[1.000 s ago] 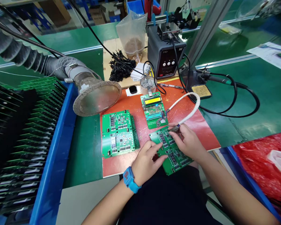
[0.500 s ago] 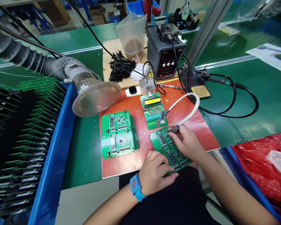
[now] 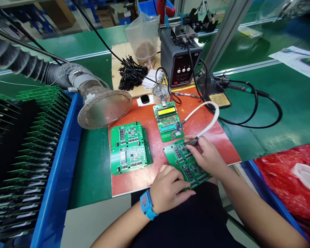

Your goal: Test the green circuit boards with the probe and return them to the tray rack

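A green circuit board (image 3: 196, 168) with dark digit displays lies tilted at the red mat's front edge. My left hand (image 3: 169, 189), with a blue wrist strap, grips its near left edge, thumb and fingers at the rim. Between the thumb and fingers of my right hand (image 3: 208, 156) is a cable connector (image 3: 193, 141), held down against the board's upper part; its contact tips are hidden. A white-sleeved cable (image 3: 214, 119) loops from it to a programmer board (image 3: 167, 120) with a lit yellow screen. To the left sits a stack of similar circuit boards (image 3: 129, 148).
A fume extractor hood (image 3: 105, 108) hangs over the left side. Beside it stands a blue bin (image 3: 54, 168) full of upright boards. A soldering station (image 3: 181, 58), its iron (image 3: 237, 86) and a sponge (image 3: 219, 100) are behind. Red plastic bags (image 3: 286, 179) lie at right.
The whole view has shifted slightly. Both hands, the connector and the board keep nearly the same positions relative to each other.
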`<state>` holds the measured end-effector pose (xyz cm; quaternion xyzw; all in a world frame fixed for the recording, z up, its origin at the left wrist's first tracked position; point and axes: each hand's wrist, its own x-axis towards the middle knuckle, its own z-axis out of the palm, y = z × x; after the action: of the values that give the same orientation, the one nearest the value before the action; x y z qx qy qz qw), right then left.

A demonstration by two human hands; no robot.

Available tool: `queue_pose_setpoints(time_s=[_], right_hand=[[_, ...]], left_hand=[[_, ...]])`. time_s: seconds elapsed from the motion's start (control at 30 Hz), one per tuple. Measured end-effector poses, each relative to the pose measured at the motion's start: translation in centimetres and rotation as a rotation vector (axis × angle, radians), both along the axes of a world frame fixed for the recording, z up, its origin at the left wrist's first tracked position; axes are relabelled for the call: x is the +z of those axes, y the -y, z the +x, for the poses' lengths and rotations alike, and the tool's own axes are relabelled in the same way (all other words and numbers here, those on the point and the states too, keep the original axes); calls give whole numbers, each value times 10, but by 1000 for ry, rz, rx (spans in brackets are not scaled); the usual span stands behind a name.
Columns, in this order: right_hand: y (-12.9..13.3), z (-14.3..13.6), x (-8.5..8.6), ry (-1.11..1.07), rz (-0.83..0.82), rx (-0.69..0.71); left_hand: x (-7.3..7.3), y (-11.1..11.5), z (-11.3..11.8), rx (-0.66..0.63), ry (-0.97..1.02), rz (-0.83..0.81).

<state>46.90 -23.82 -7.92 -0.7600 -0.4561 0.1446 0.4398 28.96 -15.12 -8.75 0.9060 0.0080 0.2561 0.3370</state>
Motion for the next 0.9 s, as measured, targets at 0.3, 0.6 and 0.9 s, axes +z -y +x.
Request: queue_pose_setpoints(time_s=[0.3,0.6,0.9], right_hand=[[54,-11,13,-200,-120,-12],[60,-22,20,-82,-126,-10],[64,-24,18,76,-127,31]], left_hand=[[-8,-13,7,209,4,3],[-15,-14,12,188,-148,47],[-14,-14,12,210,-161,56]])
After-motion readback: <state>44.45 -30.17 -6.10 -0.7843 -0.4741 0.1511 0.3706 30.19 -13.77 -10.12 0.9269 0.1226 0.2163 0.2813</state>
